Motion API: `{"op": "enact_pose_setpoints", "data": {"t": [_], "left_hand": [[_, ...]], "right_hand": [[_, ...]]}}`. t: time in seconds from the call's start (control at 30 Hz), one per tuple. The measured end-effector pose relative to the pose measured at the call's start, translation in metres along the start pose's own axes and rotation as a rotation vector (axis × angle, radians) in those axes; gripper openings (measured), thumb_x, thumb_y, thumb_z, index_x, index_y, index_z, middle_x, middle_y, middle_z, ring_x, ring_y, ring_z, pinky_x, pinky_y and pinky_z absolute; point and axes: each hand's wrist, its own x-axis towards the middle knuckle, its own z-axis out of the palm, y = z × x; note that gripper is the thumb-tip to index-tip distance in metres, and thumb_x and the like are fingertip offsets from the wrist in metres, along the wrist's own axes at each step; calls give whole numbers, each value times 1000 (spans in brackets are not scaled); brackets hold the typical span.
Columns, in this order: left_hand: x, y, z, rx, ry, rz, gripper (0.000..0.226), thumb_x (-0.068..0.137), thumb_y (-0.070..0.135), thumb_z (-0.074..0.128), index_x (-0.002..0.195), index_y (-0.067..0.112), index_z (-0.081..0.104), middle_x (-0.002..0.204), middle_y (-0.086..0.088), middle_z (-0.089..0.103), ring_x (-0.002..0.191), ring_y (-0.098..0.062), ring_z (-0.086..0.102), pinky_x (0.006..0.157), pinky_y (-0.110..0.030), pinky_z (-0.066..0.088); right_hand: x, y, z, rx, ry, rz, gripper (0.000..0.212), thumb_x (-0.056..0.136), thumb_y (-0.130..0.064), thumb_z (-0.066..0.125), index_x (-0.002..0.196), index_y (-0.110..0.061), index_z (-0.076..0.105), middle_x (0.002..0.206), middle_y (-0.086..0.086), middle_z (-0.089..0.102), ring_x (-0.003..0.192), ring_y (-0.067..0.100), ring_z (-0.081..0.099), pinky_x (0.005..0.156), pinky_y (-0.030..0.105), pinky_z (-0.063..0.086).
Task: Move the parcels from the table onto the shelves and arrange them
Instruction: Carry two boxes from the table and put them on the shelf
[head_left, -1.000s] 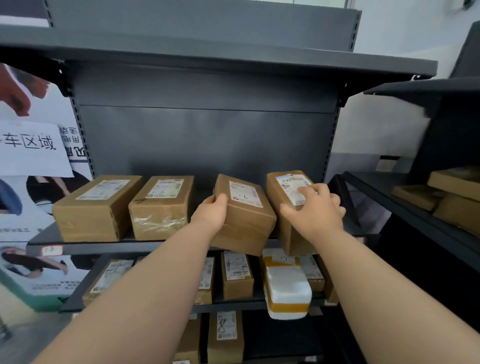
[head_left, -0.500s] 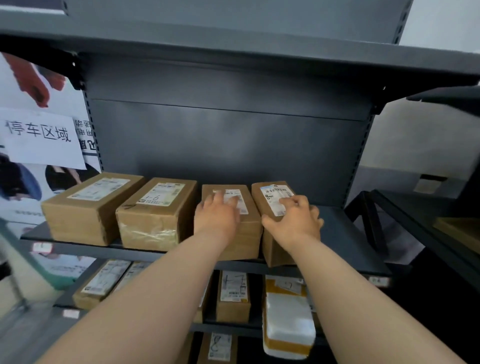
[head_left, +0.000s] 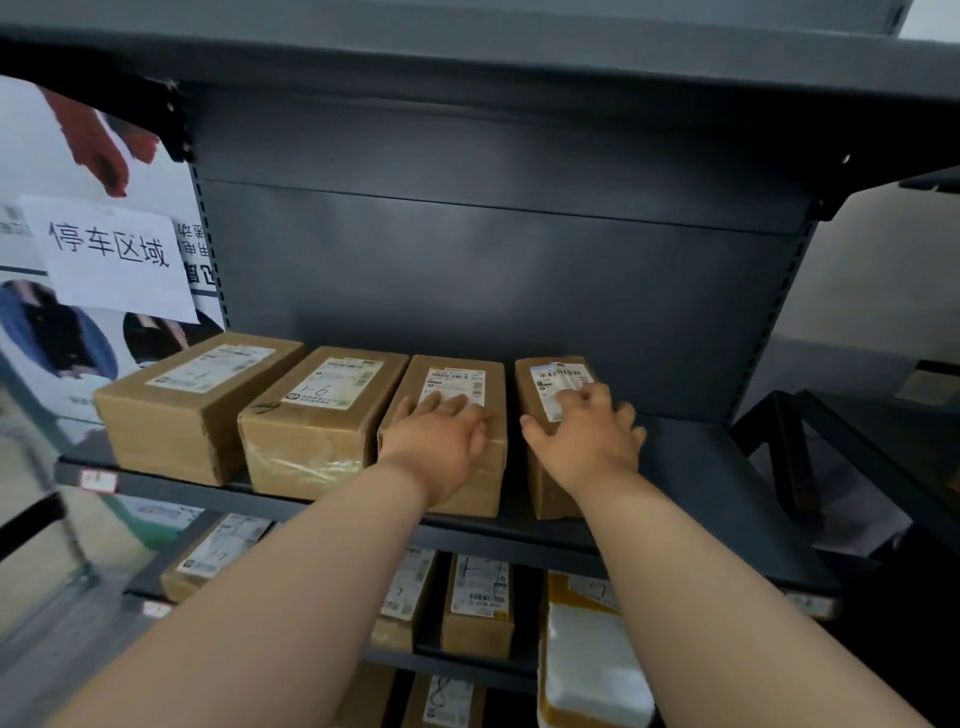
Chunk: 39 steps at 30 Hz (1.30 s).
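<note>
This is looking like a parcel depot or pick-up point, where dark metal shelves (head_left: 701, 467) on slotted uprights (head_left: 790, 306) are carrying rows of taped cardboard parcels (head_left: 197, 410) bearing printed shipping labels (head_left: 335, 382), small tags (head_left: 97, 480) are sitting on shelf edges, and a paper sign (head_left: 111, 257) in Chinese characters is hanging over wall posters (head_left: 57, 338).

Four boxes (head_left: 332, 415) sit on the middle shelf (head_left: 701, 467). The lower shelf (head_left: 457, 667) shows at least three boxes and one white-and-yellow parcel (head_left: 592, 670). One paper sign (head_left: 109, 254) hangs left.
</note>
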Motion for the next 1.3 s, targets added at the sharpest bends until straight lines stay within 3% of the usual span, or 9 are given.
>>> {"op": "enact_pose_setpoints", "data": {"t": [0.2, 0.4, 0.57, 0.73, 0.87, 1.1, 1.3], "left_hand": [[-1, -1, -7, -39, 40, 31, 50, 102, 45, 15, 152, 36, 19, 161, 4, 16, 149, -23, 8, 120, -44, 7], [-7, 2, -24, -6, 69, 148, 51, 102, 45, 15, 152, 36, 15, 161, 3, 18, 148, -22, 11, 120, -45, 11], [-23, 22, -39, 27, 78, 330, 52, 102, 47, 19, 152, 35, 16, 160, 2, 19, 148, -23, 13, 119, -45, 11], [-56, 65, -34, 73, 114, 661, 59, 97, 51, 32, 152, 34, 19, 159, 2, 24, 146, -22, 20, 117, -43, 17], [-113, 131, -16, 23, 65, 945, 60, 97, 51, 35, 152, 35, 17, 158, 5, 24, 147, -18, 17, 119, -45, 12], [-277, 262, -6, -74, 39, 1507, 61, 97, 50, 37, 152, 33, 17, 158, 5, 26, 146, -15, 18, 120, -43, 12], [-450, 321, -22, -189, -12, 1923, 57, 98, 47, 36, 151, 32, 22, 157, 5, 28, 146, -16, 21, 120, -42, 13]], "right_hand": [[-1, 4, -3, -148, -87, -61, 71, 89, -71, 28, 149, -33, 24, 160, 0, 12, 146, 34, 3, 113, 58, 15], [-33, 12, -24, -226, -29, -75, 68, 93, -67, 23, 152, -33, 17, 162, -1, 8, 148, 28, 0, 117, 50, 11], [-83, 24, -53, -246, 4, 71, 67, 94, -65, 25, 153, -33, 16, 162, -1, 6, 149, 23, -1, 118, 47, 11], [-165, 49, -68, -227, 27, 241, 63, 96, -61, 30, 152, -34, 19, 162, -5, 11, 149, 18, 3, 118, 42, 12], [-267, 78, -79, -240, 32, 416, 60, 98, -55, 34, 152, -33, 21, 161, -5, 14, 149, 17, 6, 119, 40, 13], [-481, 104, -127, -359, 44, 881, 60, 99, -51, 36, 152, -30, 21, 160, -3, 17, 148, 17, 9, 118, 38, 13], [-659, 76, -157, -398, 97, 1294, 58, 99, -51, 35, 151, -29, 25, 160, -2, 18, 148, 19, 11, 118, 40, 14]]}}
